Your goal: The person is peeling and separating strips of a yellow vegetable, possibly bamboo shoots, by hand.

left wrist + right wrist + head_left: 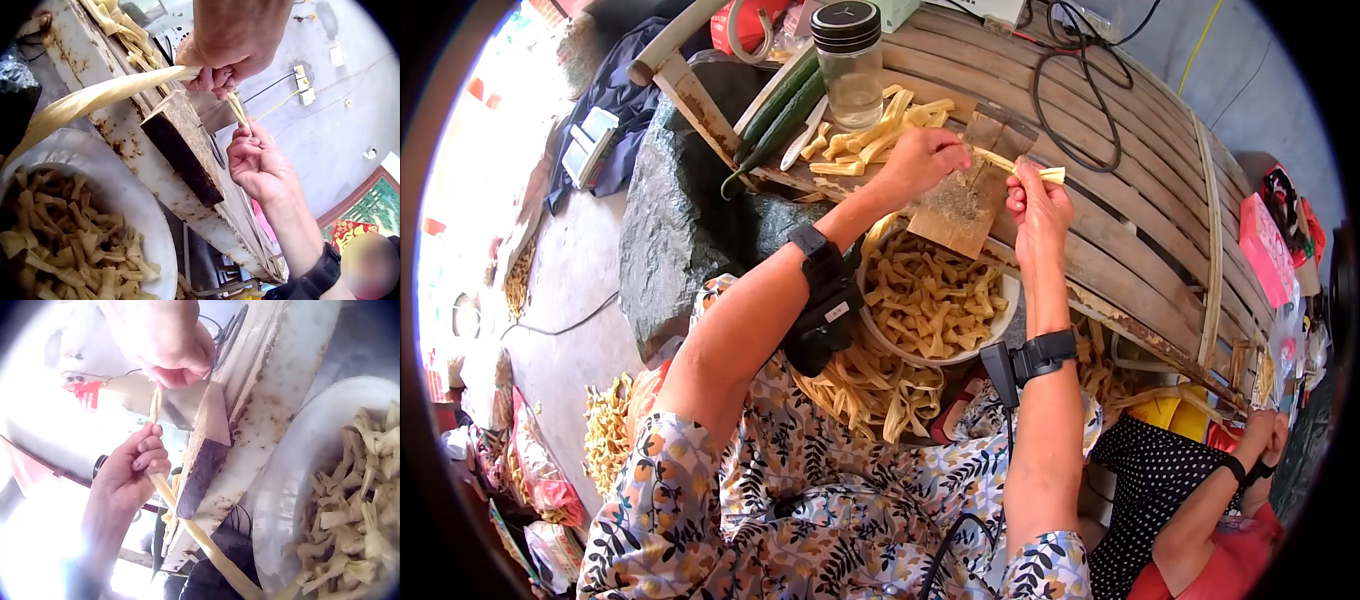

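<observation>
Both hands hold one pale yellow, soft-looking strip point(94, 97), twisted where it stretches between them above a small wooden board point(953, 222). My left hand point(920, 165) curls its fingers round the strip, and a long tail hangs from it towards the lap. To its right, my right hand point(1040, 205) pinches the other part between thumb and fingers, with a short end sticking out beyond. Just below the hands stands a white bowl point(145, 200) full of short knotted yellow pieces point(935, 295). Long loose strips point(860, 385) lie beneath the bowl.
A slatted bench point(1140, 215) carries more yellow pieces point(880, 130), a lidded jar point(850, 80), cucumbers point(785, 110), a knife point(803, 135) and a black cable point(1040, 95). Another person's hands point(1265, 440) are at the right.
</observation>
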`<state>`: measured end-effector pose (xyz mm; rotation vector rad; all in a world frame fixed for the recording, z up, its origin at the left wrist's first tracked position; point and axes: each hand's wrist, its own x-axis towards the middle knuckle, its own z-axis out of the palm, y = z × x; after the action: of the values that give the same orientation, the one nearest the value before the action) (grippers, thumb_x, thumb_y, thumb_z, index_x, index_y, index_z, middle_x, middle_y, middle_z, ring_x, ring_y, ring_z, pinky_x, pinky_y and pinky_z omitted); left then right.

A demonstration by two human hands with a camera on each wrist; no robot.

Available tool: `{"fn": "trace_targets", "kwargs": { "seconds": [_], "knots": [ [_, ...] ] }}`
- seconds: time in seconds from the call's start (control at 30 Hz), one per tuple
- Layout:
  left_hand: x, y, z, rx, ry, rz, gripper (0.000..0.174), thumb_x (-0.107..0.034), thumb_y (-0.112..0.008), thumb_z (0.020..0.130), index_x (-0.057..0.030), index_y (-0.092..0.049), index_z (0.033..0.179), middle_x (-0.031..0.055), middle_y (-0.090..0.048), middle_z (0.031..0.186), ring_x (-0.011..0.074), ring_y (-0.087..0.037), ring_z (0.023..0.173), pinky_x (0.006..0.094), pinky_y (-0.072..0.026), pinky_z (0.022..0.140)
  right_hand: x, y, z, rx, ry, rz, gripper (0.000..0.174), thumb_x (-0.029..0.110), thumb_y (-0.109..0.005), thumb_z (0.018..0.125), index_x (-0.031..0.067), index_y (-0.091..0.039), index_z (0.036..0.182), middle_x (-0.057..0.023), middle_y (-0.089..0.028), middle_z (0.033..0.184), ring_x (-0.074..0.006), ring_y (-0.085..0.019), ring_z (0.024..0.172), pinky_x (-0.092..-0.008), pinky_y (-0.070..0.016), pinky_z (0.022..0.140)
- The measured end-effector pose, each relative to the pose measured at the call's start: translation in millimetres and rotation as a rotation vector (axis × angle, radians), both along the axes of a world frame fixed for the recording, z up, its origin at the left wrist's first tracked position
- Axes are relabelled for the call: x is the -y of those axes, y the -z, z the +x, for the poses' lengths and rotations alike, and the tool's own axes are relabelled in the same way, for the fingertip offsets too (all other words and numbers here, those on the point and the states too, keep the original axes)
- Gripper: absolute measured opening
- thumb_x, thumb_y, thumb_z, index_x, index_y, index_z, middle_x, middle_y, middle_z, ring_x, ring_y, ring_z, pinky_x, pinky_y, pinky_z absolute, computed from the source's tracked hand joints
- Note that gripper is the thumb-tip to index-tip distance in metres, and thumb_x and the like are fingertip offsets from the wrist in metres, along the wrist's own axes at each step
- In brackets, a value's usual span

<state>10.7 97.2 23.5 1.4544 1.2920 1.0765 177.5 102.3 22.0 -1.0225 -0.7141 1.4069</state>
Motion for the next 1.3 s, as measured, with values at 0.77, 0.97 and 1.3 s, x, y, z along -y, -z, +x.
{"fn": "trace_targets", "kwargs": {
  "seconds": [0.77, 0.97, 1.3],
  "knots": [
    [83, -14, -6, 0.044, 0.309, -0.149, 0.018, -0.016, -0.052, 0.087, -0.0036, -0.055, 0.099, -0.0021, -0.055, 0.068, 0.0041, -0.047, 0.058, 0.0179, -0.0379, 0.051, 81, -23, 31, 0.913, -0.417, 0.366, 0.021, 0.013, -0.063, 0.080, 0.0004, -0.061, 0.095, -0.0063, -0.063, 0.081, -0.0071, -0.056, 0.071, -0.0197, -0.0440, 0.057],
    [100, -18, -10, 0.277, 0.445, -0.253, 0.026, -0.023, -0.052, 0.088, -0.0014, -0.053, 0.103, -0.0002, -0.057, 0.071, 0.0069, -0.052, 0.064, 0.0177, -0.0404, 0.056, 74, -13, 31, 0.444, -0.424, 0.267, 0.012, 0.001, -0.057, 0.081, -0.0023, -0.061, 0.092, -0.0025, -0.061, 0.080, -0.0058, -0.054, 0.063, -0.0178, -0.0451, 0.057],
    [109, 4, -5, -0.194, 0.157, 0.142, 0.009, -0.007, -0.060, 0.079, -0.0038, -0.059, 0.086, 0.0031, -0.058, 0.069, 0.0126, -0.052, 0.058, 0.0233, -0.0422, 0.052, 70, -28, 40, 0.559, -0.362, 0.465, 0.018, 0.014, -0.059, 0.083, 0.0025, -0.062, 0.098, -0.0057, -0.063, 0.093, -0.0100, -0.058, 0.085, -0.0233, -0.0444, 0.079]
  ]
}}
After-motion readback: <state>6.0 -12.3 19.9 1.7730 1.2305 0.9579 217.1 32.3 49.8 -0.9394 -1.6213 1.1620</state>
